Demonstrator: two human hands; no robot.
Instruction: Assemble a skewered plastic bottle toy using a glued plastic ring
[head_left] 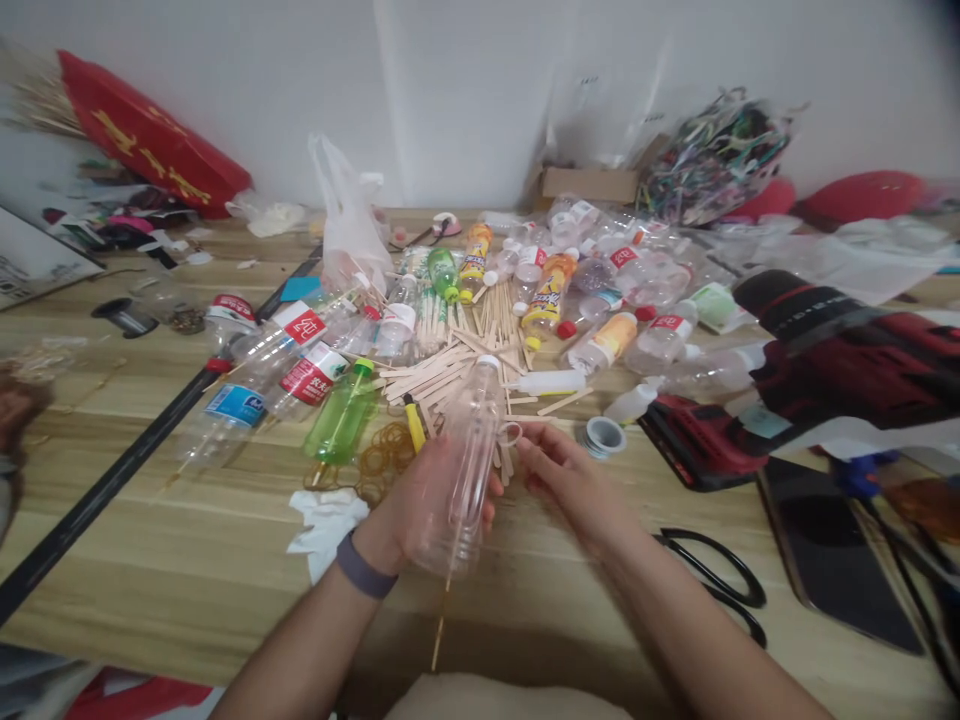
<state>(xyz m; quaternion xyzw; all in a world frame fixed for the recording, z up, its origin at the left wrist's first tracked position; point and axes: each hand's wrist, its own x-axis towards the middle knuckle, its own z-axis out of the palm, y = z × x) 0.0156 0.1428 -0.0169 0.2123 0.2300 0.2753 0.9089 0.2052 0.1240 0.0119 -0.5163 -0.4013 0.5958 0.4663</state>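
Note:
A clear plastic bottle [474,440] with a white cap is held upright and slightly tilted, my left hand [439,490] wrapped round its lower part. Out of the bottle's bottom end a thin wooden stick [439,630] sticks toward me. Beside the bottle, on its right, my right hand [566,475] pinches a small pale ring [509,433] between thumb and fingers. Behind the bottle lies a heap of flat wooden sticks [431,375]. A yellow-handled tool [414,423] and brown rubber bands [386,460] rest just left of the bottle.
Many plastic bottles [622,260] cover the back of the wooden table [187,600]. A green bottle [341,415] and a long black bar [112,490] lie left. At right are a red-black power drill [862,360], black-handled scissors [712,565] and a dark flat device [832,550]. Another person's hand [13,405] shows far left.

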